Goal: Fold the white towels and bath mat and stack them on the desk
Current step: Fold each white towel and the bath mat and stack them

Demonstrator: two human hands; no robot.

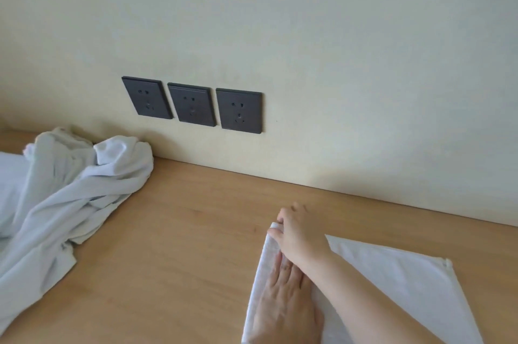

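Note:
A white towel (398,282) lies flat on the wooden desk (173,254) at the lower right. My left hand (286,307) presses palm-down on the towel's left edge, its fingers straight and pointing away from me. My right arm crosses over the left hand, and my right hand (300,231) pinches the towel's far left corner with curled fingers. A heap of crumpled white towels (70,192) sits on the desk at the left, against the wall.
The desk meets a cream wall (308,49) along its far edge. Three dark power sockets (193,104) sit low on that wall above the desk. Bare wood lies between the crumpled heap and the flat towel.

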